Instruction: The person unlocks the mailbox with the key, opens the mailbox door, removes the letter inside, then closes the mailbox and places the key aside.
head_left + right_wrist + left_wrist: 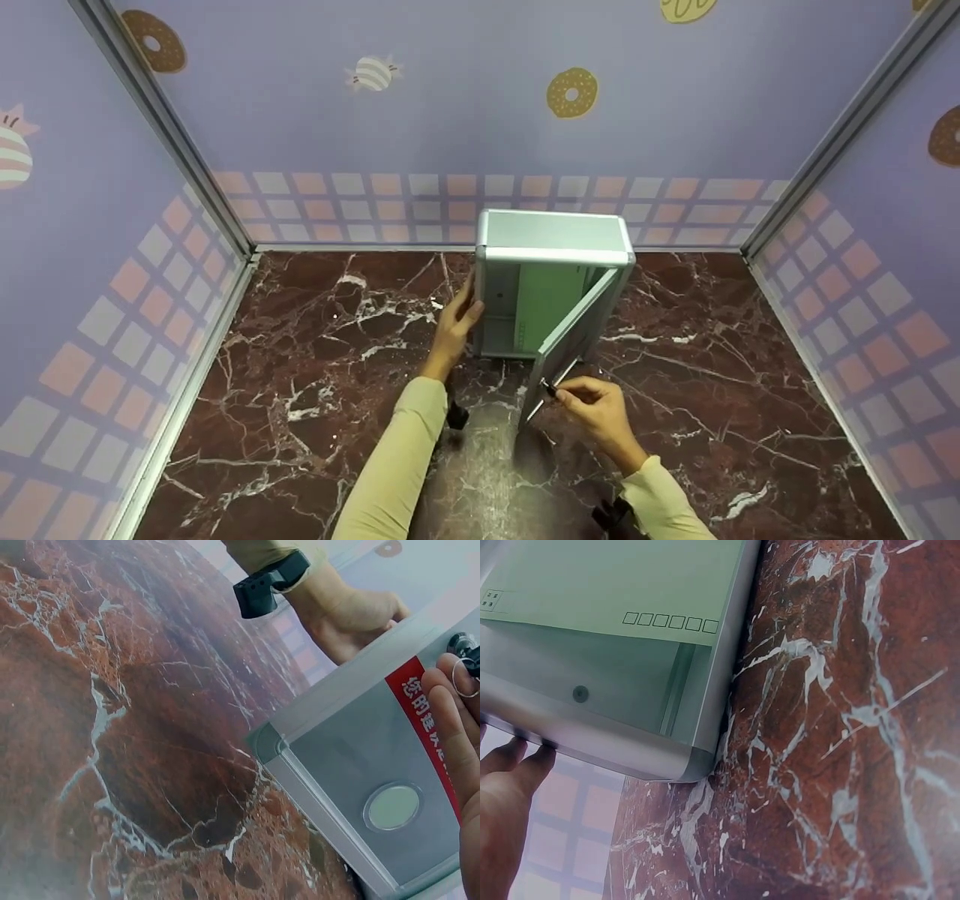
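A silver-framed metal letter box (553,232) stands upright on the marble-patterned surface, its hinged door (577,322) swung partway out toward the front right. Inside leans a pale green envelope (546,304) with a printed row of small squares. My left hand (452,326) holds the box's left side; the left wrist view shows its fingertips (544,750) against the frame. At the door's free edge, my right hand (600,412) pinches a small black-headed key (550,389) at the lock. The right wrist view shows a key ring (456,682) beside those fingers.
Across the door's outer face run a red printed strip (421,716) and, lower, an oval window (394,808). A purple patterned back wall (465,112) rises behind the box, with side walls left and right. Black devices (457,415) sit on both wrists.
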A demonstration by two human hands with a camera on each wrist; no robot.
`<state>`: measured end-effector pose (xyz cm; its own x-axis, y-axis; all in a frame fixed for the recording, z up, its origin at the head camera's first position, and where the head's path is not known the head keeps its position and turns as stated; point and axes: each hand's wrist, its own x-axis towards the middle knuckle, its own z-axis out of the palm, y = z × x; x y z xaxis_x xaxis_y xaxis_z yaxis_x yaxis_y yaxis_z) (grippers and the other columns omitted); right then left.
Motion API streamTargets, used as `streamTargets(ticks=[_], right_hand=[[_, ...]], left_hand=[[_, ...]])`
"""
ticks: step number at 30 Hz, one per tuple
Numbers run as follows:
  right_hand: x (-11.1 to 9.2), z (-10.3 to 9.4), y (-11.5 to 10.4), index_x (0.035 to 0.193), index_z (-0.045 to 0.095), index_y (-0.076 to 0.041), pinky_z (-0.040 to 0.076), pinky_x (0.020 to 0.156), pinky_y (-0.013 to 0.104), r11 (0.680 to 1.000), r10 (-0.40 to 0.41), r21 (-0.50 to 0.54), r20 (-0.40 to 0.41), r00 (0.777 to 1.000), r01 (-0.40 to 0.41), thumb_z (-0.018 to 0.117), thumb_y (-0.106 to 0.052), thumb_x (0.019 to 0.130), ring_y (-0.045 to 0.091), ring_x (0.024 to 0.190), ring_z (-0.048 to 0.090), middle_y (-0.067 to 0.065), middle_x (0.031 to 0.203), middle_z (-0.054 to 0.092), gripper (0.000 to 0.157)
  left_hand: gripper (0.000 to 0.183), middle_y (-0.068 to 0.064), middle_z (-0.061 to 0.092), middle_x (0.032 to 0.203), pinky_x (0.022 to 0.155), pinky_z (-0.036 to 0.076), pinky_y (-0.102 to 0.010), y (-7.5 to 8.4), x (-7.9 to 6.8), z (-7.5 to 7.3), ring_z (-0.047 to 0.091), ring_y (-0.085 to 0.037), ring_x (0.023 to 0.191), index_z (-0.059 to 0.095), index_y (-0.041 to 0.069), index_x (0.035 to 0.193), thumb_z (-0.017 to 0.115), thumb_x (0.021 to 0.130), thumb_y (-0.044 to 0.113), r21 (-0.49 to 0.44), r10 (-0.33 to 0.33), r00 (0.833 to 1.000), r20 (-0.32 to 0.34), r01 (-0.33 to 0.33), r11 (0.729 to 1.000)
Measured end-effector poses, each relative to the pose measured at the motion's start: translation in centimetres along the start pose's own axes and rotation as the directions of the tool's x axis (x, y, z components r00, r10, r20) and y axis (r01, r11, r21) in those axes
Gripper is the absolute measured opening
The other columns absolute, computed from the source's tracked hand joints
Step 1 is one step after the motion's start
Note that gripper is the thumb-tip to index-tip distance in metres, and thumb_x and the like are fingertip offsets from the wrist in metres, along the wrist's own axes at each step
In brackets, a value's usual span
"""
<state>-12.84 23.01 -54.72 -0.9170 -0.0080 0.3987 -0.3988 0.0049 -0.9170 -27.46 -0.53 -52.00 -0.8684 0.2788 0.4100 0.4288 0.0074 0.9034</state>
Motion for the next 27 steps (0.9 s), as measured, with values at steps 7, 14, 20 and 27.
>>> streamTargets(ticks=[7,14,20,27], right_hand=[[-0.4,-0.8,0.2,0.086,0.064,0.021,0.056,0.059,0.025,0.998,-0.021,0.057,0.016,1.000,0.020,0.063,0.022,0.082,0.015,0.069,0.069,0.031,0.077,0.066,0.004],[-0.7,-1.5,0.4,0.086,0.062,0.022,0.057,0.061,0.027,0.992,-0.063,0.111,0.030,0.998,0.060,0.062,0.021,0.082,0.020,0.070,0.070,0.020,0.078,0.071,0.004],[-1.0,-2.0,0.4,0.085,0.063,0.020,0.055,0.059,0.022,0.996,-0.046,0.081,0.011,0.999,0.045,0.062,0.022,0.081,0.015,0.067,0.068,0.013,0.077,0.071,0.004],[-1.3,-2.5,0.5,0.086,0.064,0.020,0.053,0.058,0.021,0.994,-0.035,0.104,0.015,0.999,0.034,0.061,0.021,0.082,0.014,0.067,0.068,0.012,0.077,0.072,0.005]], left_hand=[[0.055,-0.027,0.029,0.151,0.115,0.021,-0.045,0.1,0.0,0.0,0.026,-0.042,0.140,0.027,-0.011,0.148,0.049,0.099,0.002,-0.011,0.020,1.000,0.003,-0.020,1.000],[0.055,-0.025,0.029,0.152,0.115,0.020,-0.047,0.1,0.0,0.0,0.027,-0.041,0.140,0.028,-0.009,0.149,0.049,0.099,0.004,-0.004,0.000,1.000,-0.004,0.000,1.000],[0.055,-0.027,0.027,0.153,0.115,0.017,-0.050,0.1,-0.1,0.1,0.023,-0.043,0.141,0.027,-0.008,0.149,0.048,0.099,0.004,-0.010,-0.013,1.000,0.003,0.013,1.000],[0.055,-0.028,0.028,0.152,0.115,0.017,-0.049,0.1,-0.1,0.1,0.023,-0.042,0.141,0.027,-0.009,0.149,0.048,0.100,0.003,-0.007,-0.012,1.000,0.002,0.012,1.000]])
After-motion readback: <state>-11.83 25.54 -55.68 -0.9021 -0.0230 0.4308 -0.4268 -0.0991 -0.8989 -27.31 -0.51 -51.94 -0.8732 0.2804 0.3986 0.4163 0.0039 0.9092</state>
